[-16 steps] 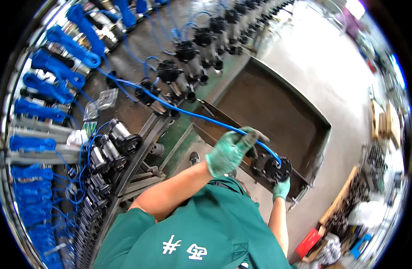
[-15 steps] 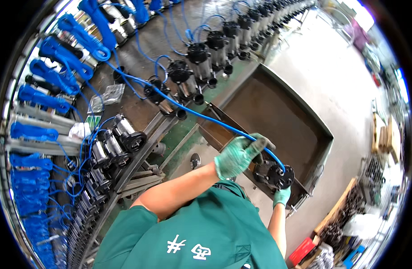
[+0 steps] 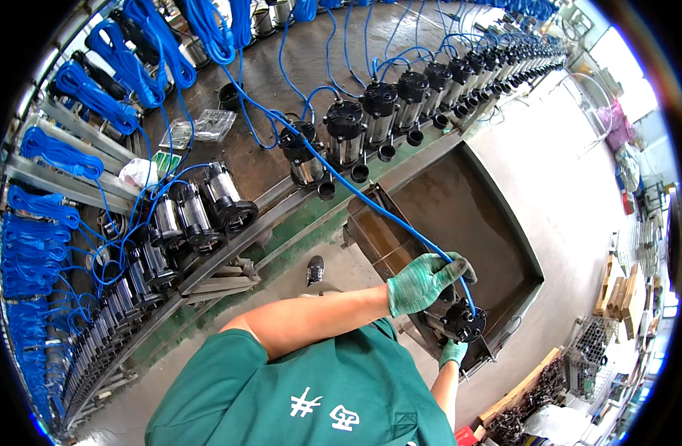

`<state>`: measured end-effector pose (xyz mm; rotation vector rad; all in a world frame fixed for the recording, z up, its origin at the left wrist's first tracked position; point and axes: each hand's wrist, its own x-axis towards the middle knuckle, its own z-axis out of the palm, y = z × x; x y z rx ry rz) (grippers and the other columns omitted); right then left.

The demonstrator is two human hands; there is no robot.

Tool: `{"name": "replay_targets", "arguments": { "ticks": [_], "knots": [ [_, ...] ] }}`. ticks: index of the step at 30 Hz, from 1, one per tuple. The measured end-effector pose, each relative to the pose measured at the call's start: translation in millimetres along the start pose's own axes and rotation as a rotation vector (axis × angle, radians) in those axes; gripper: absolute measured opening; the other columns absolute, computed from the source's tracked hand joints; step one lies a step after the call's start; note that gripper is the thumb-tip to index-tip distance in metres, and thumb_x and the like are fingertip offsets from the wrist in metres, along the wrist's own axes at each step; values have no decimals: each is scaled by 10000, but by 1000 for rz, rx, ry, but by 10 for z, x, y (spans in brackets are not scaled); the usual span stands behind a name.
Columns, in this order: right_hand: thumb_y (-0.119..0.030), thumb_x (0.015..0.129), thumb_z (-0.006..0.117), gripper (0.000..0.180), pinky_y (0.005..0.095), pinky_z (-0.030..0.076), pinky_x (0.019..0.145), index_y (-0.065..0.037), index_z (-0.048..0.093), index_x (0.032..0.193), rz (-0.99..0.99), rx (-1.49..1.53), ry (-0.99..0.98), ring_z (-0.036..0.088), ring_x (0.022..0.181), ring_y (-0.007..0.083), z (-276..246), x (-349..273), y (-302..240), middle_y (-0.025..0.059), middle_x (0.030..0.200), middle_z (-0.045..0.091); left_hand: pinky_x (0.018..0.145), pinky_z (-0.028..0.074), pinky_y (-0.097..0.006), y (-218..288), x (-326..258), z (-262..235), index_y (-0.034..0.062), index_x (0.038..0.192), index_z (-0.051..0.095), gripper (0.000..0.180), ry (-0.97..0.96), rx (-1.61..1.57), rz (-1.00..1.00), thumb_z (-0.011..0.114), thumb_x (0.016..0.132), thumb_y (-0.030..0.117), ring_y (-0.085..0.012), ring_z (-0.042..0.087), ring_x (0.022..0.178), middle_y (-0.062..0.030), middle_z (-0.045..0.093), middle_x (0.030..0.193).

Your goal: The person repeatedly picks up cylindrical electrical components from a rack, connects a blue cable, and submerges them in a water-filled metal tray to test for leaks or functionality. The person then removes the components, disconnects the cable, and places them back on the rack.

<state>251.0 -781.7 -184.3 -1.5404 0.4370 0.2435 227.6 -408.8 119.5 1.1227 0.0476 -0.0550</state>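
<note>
A blue power cable (image 3: 385, 212) runs from the bench to the black top of a submersible pump (image 3: 463, 323). My left hand (image 3: 424, 284), in a green glove with darkened fingertips, is closed around this cable a short way above the pump. My right hand (image 3: 453, 351), gloved in green too, holds the pump at its underside; its fingers are mostly hidden behind the pump. The pump lies tilted over the near edge of a large metal tank (image 3: 530, 275). Shallow brownish water appears to cover the tank's bottom.
Along the bench (image 3: 252, 67) stands a long row of similar pumps (image 3: 345, 134). More pumps (image 3: 194, 215) lie at the left, beside bundled blue cables (image 3: 40, 245). Clear plastic bags (image 3: 213, 125) rest on the bench. At the right are a wire crate (image 3: 588, 346) and wood pieces (image 3: 622, 288).
The view has shifted, so the bench and tank appear displaced. My left hand has moved along with the cable, closer to the pump. Both hands keep their holds.
</note>
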Motion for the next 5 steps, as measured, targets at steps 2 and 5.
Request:
{"name": "replay_targets", "arguments": {
  "ticks": [2,5],
  "knots": [
    [-176,1063,648,507,360,574,973,-144,532,1555,116,-151,-35,680,1149,190,-202,185,100,40,1376,672,737,578,-284,58,-54,-75,53,1089,740,437,40,-38,-37,534,1127,437,-93,656,881,-12,735,967],
    [-160,1045,676,564,372,602,915,-189,500,1580,164,-300,-94,684,1121,192,29,-122,-392,21,1373,665,716,535,-249,1,-130,-317,75,1140,750,574,160,6,154,505,1087,592,-80,671,753,-22,761,1056]
  ]
}}
